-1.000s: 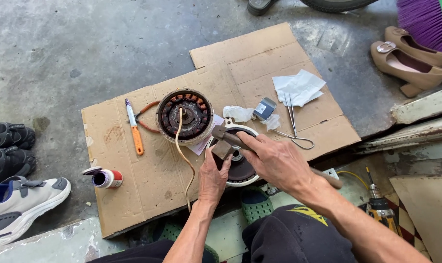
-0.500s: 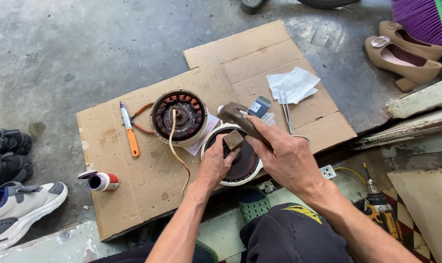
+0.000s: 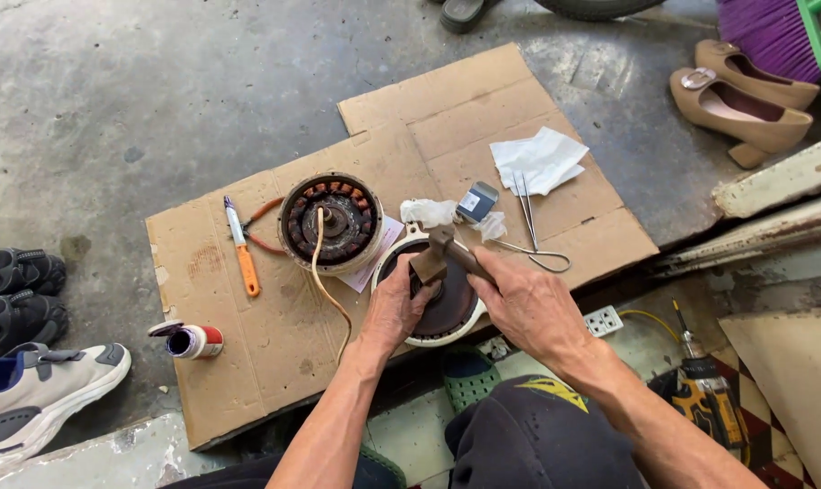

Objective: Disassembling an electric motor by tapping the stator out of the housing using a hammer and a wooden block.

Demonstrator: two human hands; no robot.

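Far left on the grey concrete floor [image 3: 112, 109]: dark shoes [image 3: 17, 294] and a grey-and-white sneaker [image 3: 39, 398]. A flat sheet of worn brown cardboard [image 3: 275, 344] serves as the surface. On it, left to right: a small white-and-red bottle lying on its side [image 3: 191, 340]; an orange-handled screwdriver [image 3: 243, 249]; a round motor stator with copper-coloured windings in a metal ring [image 3: 330, 223], already out of its housing, a tan cable [image 3: 324, 281] trailing from it toward the person. Next, the round white housing cover with a dark rusty inner face [image 3: 433, 299], lying flat at the cardboard's near edge. The left hand [image 3: 394, 306] rests on its left side, fingers curled onto the rim and steadying it. The right hand [image 3: 528, 303] has its fingers closed round the brown handle of a rusty-headed hammer [image 3: 438, 256], head poised over the cover's centre. Judged from this, disassembly is done and work on the cover's hub is mid-way; nothing reassembled. Beyond: crumpled clear plastic [image 3: 429, 211], a small blue-grey box-shaped part [image 3: 477, 201], thin steel forceps [image 3: 533, 226], white creased tissue [image 3: 539, 158]. Right: tan heeled shoes [image 3: 745, 95], yellow cordless drill [image 3: 705, 394].
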